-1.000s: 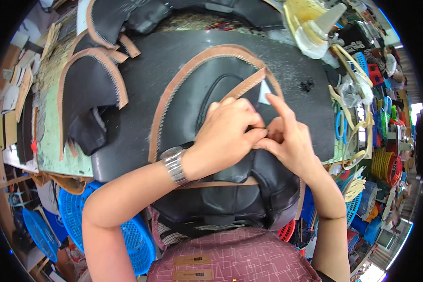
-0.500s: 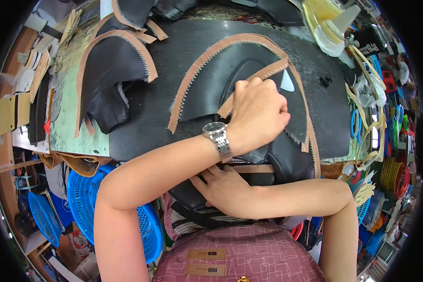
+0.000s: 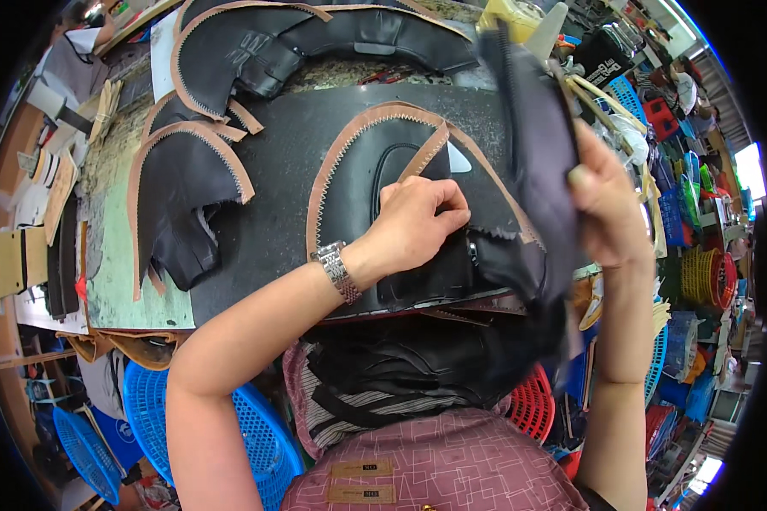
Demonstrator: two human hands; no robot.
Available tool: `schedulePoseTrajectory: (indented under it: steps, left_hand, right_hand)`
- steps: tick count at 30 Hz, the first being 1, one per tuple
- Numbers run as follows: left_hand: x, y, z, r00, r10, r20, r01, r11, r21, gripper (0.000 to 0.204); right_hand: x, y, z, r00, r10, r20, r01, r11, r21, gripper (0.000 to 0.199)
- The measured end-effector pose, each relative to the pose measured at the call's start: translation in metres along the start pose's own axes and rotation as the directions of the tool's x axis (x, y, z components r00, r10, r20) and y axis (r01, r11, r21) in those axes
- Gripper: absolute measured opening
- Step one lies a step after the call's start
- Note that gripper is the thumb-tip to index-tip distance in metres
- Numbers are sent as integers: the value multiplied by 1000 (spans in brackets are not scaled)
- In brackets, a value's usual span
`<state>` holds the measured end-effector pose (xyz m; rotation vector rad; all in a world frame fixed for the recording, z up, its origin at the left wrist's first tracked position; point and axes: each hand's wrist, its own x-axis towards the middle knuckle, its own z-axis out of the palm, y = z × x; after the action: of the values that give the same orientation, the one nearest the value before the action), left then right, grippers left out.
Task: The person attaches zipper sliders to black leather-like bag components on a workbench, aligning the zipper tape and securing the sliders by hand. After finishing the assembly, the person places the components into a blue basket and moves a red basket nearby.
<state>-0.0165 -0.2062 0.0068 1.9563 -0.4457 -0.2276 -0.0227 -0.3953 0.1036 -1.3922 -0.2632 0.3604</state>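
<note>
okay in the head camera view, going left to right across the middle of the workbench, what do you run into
Tan-edged black piece lying on the green mat → wristwatch → left hand pressing on the big black panel with tan zigzag trim → dark fabric piece lifted upright → right hand holding it.

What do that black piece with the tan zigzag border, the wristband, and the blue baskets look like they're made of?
The black piece looks like matte leather or a synthetic imitation; its tan edging shows a pinked, raw-cut edge like suede or lining. The wristband looks like polished metal, with shiny silver links. The blue baskets look like moulded plastic with an open lattice.
</note>
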Motion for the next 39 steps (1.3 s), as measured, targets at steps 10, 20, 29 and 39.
schedulePoseTrajectory:
  steps: [10, 20, 29, 39]
  left_hand:
    - [1, -23, -7, 952, 218, 216, -197, 974, -113, 12]
    - [-4, -22, -9, 975, 37, 220, -2, 987, -159, 11]
    - [0, -17, -13, 968, 107, 226, -44, 962, -270, 9]
    - [2, -6, -11, 941, -244, 236, 333, 795, -506, 11]
  right_hand:
    - [-29, 60, -42, 986, -155, -61, 62, 682, -729, 75]
    - [-1, 63, -33, 915, -360, 180, 286, 266, -921, 65]
    - [34, 50, -37, 958, 228, 176, -77, 791, -606, 34]
    - [12, 51, -30, 852, 430, 298, -76, 666, -742, 29]
